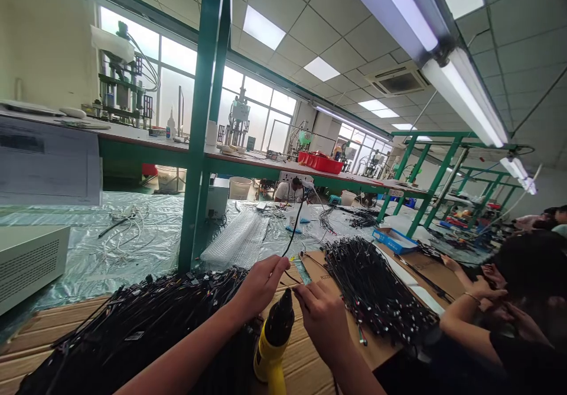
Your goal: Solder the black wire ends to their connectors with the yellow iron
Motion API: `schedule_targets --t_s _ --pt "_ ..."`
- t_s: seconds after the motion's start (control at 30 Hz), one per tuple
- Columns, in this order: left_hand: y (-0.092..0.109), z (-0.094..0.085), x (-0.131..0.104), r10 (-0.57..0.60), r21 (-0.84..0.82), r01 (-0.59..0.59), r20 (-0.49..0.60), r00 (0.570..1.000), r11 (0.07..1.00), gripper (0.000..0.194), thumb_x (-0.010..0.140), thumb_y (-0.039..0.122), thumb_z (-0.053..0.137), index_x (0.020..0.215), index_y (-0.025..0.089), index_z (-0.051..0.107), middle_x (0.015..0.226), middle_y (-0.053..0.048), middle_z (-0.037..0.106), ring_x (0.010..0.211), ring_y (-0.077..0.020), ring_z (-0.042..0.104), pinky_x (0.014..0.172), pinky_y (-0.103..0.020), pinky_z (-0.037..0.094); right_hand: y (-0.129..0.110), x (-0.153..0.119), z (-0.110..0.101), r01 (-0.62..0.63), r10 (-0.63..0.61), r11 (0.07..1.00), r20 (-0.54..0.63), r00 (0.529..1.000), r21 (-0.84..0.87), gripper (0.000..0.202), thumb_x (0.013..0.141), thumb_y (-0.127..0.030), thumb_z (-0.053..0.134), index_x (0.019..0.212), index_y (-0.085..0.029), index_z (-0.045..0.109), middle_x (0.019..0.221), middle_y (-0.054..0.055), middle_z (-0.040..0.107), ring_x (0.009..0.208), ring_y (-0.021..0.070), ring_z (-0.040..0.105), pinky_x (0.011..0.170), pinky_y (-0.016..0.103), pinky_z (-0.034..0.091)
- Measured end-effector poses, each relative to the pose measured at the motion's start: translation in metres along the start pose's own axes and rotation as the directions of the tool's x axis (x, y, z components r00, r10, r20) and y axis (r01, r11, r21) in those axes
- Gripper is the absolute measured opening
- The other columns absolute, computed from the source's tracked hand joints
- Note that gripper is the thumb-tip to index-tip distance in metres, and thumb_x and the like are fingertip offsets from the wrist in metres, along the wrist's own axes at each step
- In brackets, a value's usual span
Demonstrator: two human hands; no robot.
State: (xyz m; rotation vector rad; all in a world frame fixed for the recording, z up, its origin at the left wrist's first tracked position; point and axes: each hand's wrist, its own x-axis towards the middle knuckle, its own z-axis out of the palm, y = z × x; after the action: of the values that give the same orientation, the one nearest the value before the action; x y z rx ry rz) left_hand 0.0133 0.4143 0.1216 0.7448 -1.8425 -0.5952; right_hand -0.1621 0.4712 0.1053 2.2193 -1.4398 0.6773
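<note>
My left hand point(264, 278) pinches one end of a thin black cable point(292, 277), its fingers pressed together. My right hand point(322, 315) has closed fingers on the cable's other side. The stretch between both hands lies just above the black nozzle of a yellow heat gun point(266, 356), which points upward. To the left, beneath my left forearm, spreads a large pile of black cables point(177, 318). Right of my right hand lies another cable bundle point(376, 283) with small white connectors at its ends.
A green post point(197, 165) carries a shelf point(266, 163) across the bench, with a red tray point(319, 162) on it. A black cord point(296, 227) hangs behind my hands. At right, a co-worker's arms point(469, 318) are close. A blue box point(394, 240) and bubble wrap point(237, 238) lie further back.
</note>
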Motion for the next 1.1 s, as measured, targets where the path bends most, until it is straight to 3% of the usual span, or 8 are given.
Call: schedule_targets --t_s 0.43,0.53,0.7,1.1 --pt "0.001 -0.004 -0.001 0.005 0.004 -0.005 0.001 1.0 1.0 0.039 0.099 0.041 0.038 0.089 0.016 0.065 0.084 -0.003 0.068 0.084 -0.0187 0.064 0.08 -0.039 0.049 0.001 0.001 -0.006 -0.151 0.137 0.964 0.079 0.987 0.22 0.018 0.095 -0.02 0.052 0.097 -0.022 0.07 0.09 0.004 0.068 0.086 0.0194 0.061 0.075 0.027 0.037" --pt "0.002 -0.005 -0.001 0.008 0.006 -0.008 0.004 1.0 1.0 0.038 0.099 0.042 0.038 0.089 0.016 0.065 0.084 -0.003 0.068 0.083 -0.0185 0.064 0.08 -0.039 0.049 -0.002 0.002 -0.009 -0.199 0.167 0.922 0.122 0.978 0.331 0.018 0.094 -0.022 0.053 0.091 -0.023 0.071 0.086 0.0 0.069 0.081 0.0155 0.061 0.072 0.023 0.038" --pt "0.003 -0.007 -0.001 0.003 0.009 -0.003 0.0 1.0 1.0 0.038 0.099 0.042 0.038 0.089 0.016 0.065 0.085 -0.003 0.068 0.084 -0.0188 0.064 0.081 -0.039 0.048 -0.001 0.006 -0.008 -0.31 0.237 0.826 0.209 0.949 0.471 0.031 0.094 -0.029 0.05 0.072 -0.019 0.068 0.062 -0.002 0.063 0.059 0.0124 0.055 0.055 0.021 0.035" --pt "0.004 -0.008 -0.001 -0.002 0.015 0.002 0.001 1.0 1.0 0.039 0.099 0.042 0.038 0.089 0.016 0.065 0.084 -0.003 0.068 0.083 -0.0186 0.063 0.079 -0.039 0.048 0.001 0.015 -0.007 -0.448 0.282 0.644 0.352 0.893 0.62 0.035 0.087 -0.033 0.054 0.062 -0.013 0.068 0.053 -0.001 0.056 0.051 0.0099 0.041 0.049 0.023 0.025"
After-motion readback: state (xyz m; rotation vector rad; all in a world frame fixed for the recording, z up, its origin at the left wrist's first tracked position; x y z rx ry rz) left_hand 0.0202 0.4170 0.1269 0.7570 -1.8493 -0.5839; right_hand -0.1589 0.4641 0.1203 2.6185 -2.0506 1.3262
